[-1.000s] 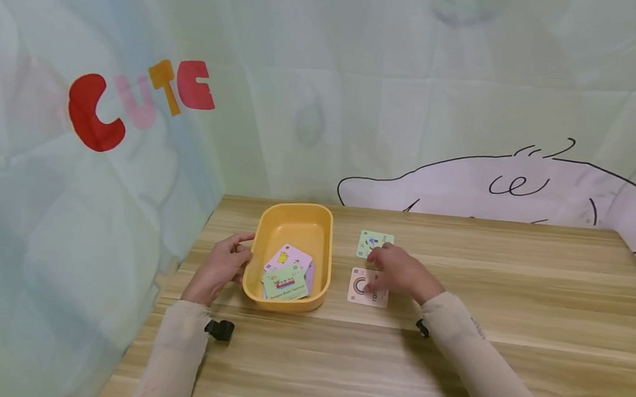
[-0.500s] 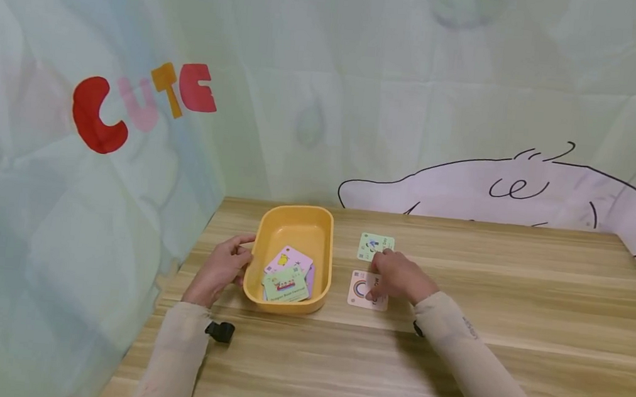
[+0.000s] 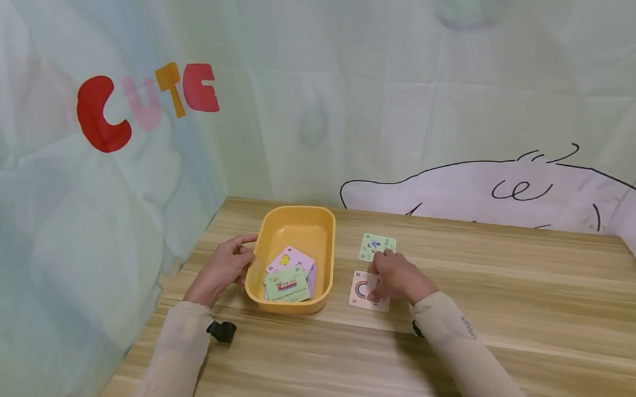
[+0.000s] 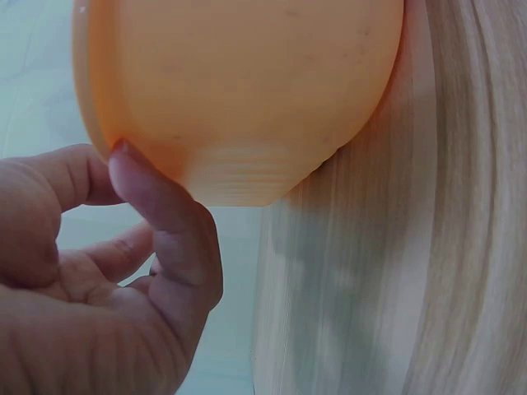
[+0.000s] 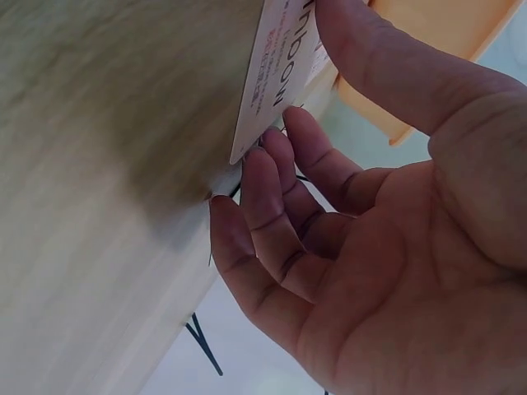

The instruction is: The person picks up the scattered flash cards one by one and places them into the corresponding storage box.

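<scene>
A yellow tray (image 3: 332, 244) stands on the table with several picture cards in it, a green Dragon Boat Festival card (image 3: 289, 285) on top and a pink card (image 3: 290, 260) partly under it. My left hand (image 3: 222, 269) holds the tray's left rim; in the left wrist view, thumb and finger meet the orange-looking wall (image 4: 247, 74). Right of the tray, my right hand (image 3: 402, 276) reaches over a pink rainbow card (image 3: 359, 298), thumb on it. Its fingers are bent by the card's edge (image 5: 268, 90). A green card (image 3: 369, 246) lies just beyond, its corner hidden by the fingers.
The wooden table (image 3: 515, 285) ends at a fabric backdrop (image 3: 301, 128) behind and to the left. The backdrop carries colourful letters (image 3: 104, 113) and a line drawing (image 3: 511, 196). A black wrist strap part (image 3: 221, 331) shows at the left sleeve.
My right hand has shifted slightly left over the rainbow card, then stayed nearly in place. The left hand, tray and cards keep their places; the view drifts a little.
</scene>
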### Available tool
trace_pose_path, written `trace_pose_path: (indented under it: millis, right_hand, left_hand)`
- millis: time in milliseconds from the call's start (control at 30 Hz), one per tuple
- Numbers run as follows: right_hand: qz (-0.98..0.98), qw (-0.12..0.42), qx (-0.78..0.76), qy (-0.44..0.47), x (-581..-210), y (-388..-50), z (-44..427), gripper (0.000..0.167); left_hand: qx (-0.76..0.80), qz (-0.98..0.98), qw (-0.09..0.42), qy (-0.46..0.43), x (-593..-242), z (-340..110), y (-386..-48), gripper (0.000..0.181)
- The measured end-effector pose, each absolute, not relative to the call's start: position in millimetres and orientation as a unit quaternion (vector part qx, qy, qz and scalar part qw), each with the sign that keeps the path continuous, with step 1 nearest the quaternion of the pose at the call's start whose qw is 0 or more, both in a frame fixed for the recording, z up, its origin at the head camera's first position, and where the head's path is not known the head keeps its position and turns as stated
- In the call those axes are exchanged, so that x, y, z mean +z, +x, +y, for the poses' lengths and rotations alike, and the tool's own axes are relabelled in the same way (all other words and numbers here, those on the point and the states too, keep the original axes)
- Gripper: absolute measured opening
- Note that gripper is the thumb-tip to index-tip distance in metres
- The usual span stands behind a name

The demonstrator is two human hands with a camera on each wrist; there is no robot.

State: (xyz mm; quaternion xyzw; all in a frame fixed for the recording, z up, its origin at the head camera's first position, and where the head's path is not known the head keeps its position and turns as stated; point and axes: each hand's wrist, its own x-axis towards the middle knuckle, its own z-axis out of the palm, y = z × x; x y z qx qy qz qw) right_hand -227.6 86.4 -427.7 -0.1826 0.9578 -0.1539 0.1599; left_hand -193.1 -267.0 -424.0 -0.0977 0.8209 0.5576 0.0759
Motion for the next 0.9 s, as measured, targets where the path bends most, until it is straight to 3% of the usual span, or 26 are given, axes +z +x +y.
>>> trace_pose_path:
  millis: [633, 900]
  right_hand:
    - [0.947, 0.170, -0.196, -0.190, -428.8, -229.8, 91.8, 0.045]
    - [0.922, 0.207, -0.274, -0.179, -435.8, -234.9, 99.9, 0.045]
  left_hand:
    - [0.555, 0.822, 0.074, -0.100, -424.7, -266.7, -193.7, 0.050]
    - [0.560, 0.820, 0.074, -0.095, -422.9, -266.4, -192.9, 0.050]
